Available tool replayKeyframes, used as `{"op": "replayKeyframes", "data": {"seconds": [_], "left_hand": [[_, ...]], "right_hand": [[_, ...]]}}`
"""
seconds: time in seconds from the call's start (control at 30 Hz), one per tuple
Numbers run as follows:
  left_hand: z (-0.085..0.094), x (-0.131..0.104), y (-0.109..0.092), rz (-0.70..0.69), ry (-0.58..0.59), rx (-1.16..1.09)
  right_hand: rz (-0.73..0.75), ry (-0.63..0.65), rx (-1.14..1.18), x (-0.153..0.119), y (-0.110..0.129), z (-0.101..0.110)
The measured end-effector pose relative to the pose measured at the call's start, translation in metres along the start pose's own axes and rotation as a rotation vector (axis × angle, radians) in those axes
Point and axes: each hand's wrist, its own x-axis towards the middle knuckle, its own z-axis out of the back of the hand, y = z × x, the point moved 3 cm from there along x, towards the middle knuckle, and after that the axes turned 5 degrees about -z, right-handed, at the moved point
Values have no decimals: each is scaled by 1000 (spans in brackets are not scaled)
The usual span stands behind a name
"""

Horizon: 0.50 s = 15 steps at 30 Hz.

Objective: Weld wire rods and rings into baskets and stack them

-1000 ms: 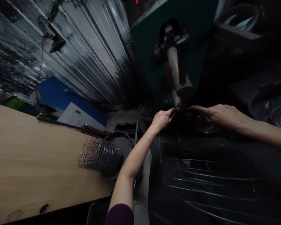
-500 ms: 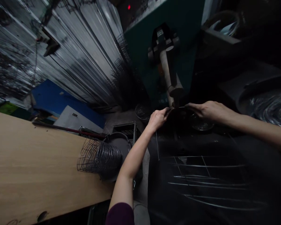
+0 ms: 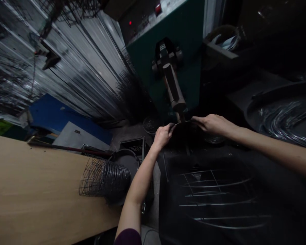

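A thin, curved metal wire [image 3: 185, 121] is stretched between my two hands, bowed slightly upward. My left hand [image 3: 162, 136] pinches its left end, and my right hand [image 3: 214, 124] pinches it on the right. The wire's middle lies at the lower tip of a machine's metal arm [image 3: 173, 86]; whether they touch I cannot tell. That arm juts out from a dark green machine [image 3: 140, 54]. Below my hands, several straight and curved wires [image 3: 219, 204] lie on a dark surface.
Wire mesh baskets [image 3: 105, 177] are nested by a wooden board [image 3: 40, 190] at left. A wide dark basin [image 3: 260, 97] holds many wires at right. A black crate [image 3: 135, 146] stands beyond my left forearm, near a blue panel [image 3: 58, 115].
The view has shifted, so the machine and both hands appear further left. Both hands still pinch the wire at the arm's tip, and more of its arc shows between them.
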Motion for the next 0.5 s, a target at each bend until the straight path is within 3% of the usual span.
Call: {"op": "replayKeyframes", "data": {"seconds": [0.17,0.37,0.5], "left_hand": [[1,-2,5,46,12,-26],[1,-17,10,64,-12,-154],[-2,-17,4,97,-23,-109]], "right_hand": [[-29,53,29,2,4,5],[-23,111,265,-3,-9,6],[-12,111,241,-6,-17,3]]}}
